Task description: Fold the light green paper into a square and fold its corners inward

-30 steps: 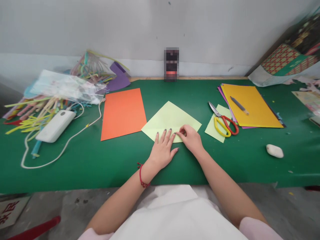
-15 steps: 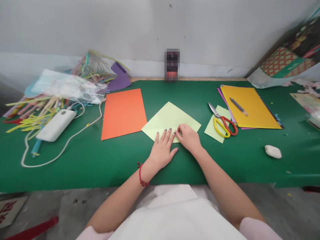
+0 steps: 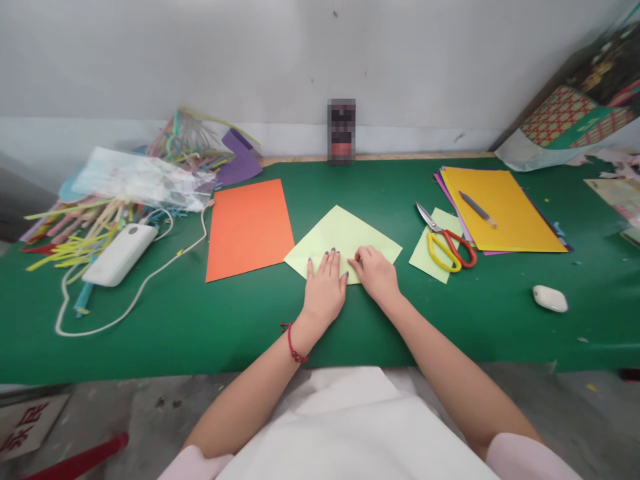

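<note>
In the head view, a green counter (image 3: 200,350) ran along a pale wall (image 3: 225,53), with grey floor (image 3: 155,417) below its near edge. A bag (image 3: 565,123) stood at the far right, and strips (image 3: 70,250) lay heaped at the far left beside a power bank (image 3: 120,255).

The paper (image 3: 345,230) lay in front of the person, under both hands. The left hand (image 3: 324,287) was flat on its near part, palm down, fingers extended and slightly apart. The right hand (image 3: 376,272) rested just beside it, fingers curled and thumb close to the forefinger at the paper; whether they pinched it could not be told. An orange sheet (image 3: 250,230) lay at the paper's left, scissors (image 3: 435,228) at its right.

The paper was thin, matt and pale green, pointed at the far side. The scissors had metal blades and one yellow and one red handle; the power bank was smooth, white and rounded.
</note>
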Demonstrator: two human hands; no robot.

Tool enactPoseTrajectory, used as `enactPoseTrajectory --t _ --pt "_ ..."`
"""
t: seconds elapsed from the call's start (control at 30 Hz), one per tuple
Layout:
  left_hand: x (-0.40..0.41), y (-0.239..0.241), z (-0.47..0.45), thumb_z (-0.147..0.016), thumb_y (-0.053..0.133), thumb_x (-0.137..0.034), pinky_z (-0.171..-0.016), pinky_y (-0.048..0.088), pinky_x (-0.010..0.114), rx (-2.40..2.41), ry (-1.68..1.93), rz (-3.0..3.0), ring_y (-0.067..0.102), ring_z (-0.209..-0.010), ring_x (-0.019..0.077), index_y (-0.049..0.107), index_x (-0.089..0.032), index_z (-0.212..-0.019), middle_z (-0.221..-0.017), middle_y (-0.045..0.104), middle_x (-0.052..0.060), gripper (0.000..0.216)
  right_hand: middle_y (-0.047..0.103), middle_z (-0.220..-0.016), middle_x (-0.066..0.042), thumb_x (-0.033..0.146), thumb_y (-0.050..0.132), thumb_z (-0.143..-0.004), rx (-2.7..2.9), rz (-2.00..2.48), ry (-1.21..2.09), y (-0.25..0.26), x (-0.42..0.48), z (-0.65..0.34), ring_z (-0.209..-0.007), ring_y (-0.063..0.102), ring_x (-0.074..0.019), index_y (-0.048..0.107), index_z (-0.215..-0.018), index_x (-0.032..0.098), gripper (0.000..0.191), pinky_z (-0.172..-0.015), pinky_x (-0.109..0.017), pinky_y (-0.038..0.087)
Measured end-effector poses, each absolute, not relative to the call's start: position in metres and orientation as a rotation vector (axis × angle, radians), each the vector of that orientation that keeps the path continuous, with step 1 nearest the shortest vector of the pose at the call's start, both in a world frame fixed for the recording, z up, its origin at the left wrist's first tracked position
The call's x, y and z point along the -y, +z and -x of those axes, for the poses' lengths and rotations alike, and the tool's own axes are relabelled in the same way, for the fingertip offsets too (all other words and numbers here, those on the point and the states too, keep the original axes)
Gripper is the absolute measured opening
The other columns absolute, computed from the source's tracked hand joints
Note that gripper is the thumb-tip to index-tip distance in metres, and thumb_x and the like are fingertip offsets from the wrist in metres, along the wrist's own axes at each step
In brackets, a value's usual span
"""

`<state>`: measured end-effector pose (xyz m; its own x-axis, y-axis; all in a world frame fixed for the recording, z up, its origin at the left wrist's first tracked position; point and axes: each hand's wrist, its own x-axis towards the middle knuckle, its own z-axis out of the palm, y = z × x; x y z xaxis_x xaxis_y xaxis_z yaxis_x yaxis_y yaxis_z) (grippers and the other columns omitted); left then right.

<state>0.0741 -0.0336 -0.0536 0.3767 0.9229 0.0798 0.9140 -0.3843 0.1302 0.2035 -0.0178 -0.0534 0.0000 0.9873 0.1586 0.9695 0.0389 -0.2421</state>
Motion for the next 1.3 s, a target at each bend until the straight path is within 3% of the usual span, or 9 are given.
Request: enactPoseTrajectory --t 0.3,0.83,1.0,1.17,1.3 --pt "0.034 -0.053 -0.089 -0.096 0.023 -0.023 -0.112 0.021 0.054 -1.798 0.129 -2.546 0.030 -0.138 0.0265 0.032 -0.011 -0.143 -0.149 0.033 0.015 0.050 0.061 -0.085 -0.007 0.031 0.044 -0.094 2.101 2.012 -0.077 -0.057 0.019 -0.200 -0.076 0.052 -0.0176 0.058 -0.086 0.018 0.021 -0.061 -0.027 0.032" --pt "0.042 -0.051 -0.062 -0.095 0.033 -0.024 -0.108 0.024 0.060 -1.985 0.083 -2.378 0.028 -0.138 0.0307 0.029 -0.024 -0.145 -0.151 0.028 0.015 0.051 0.061 -0.086 -0.006 0.032 0.045 -0.094 2.095 2.032 -0.026 -0.056 0.019 -0.201 -0.077 0.052 -0.0171 0.058 -0.087 0.019 0.020 -0.060 -0.026 0.032" --pt "0.039 -0.053 -0.045 -0.093 0.029 -0.017 -0.108 0.028 0.056 -1.907 0.122 -2.342 0.028 -0.139 0.0275 0.026 -0.022 -0.147 -0.151 0.029 0.015 0.054 0.061 -0.086 -0.006 0.031 0.045 -0.094 2.095 2.016 -0.009 -0.056 0.019 -0.202 -0.077 0.053 -0.0178 0.058 -0.087 0.019 0.019 -0.060 -0.027 0.032" --pt "0.038 -0.055 -0.029 -0.093 0.030 -0.019 -0.104 0.029 0.062 -1.924 0.117 -2.333 0.028 -0.138 0.0312 0.026 -0.024 -0.146 -0.151 0.029 0.016 0.054 0.060 -0.085 -0.006 0.031 0.043 -0.094 2.071 1.985 -0.007 -0.060 0.018 -0.203 -0.075 0.053 -0.0180 0.057 -0.085 0.020 0.020 -0.058 -0.027 0.031" --pt "0.035 -0.050 -0.033 -0.092 0.029 -0.016 -0.107 0.026 0.059 -1.937 0.074 -2.406 0.029 -0.138 0.0298 0.032 -0.018 -0.144 -0.150 0.032 0.017 0.052 0.061 -0.084 -0.006 0.031 0.043 -0.095 2.071 1.971 -0.006 -0.059 0.018 -0.203 -0.075 0.053 -0.0180 0.058 -0.085 0.020 0.021 -0.057 -0.027 0.031"
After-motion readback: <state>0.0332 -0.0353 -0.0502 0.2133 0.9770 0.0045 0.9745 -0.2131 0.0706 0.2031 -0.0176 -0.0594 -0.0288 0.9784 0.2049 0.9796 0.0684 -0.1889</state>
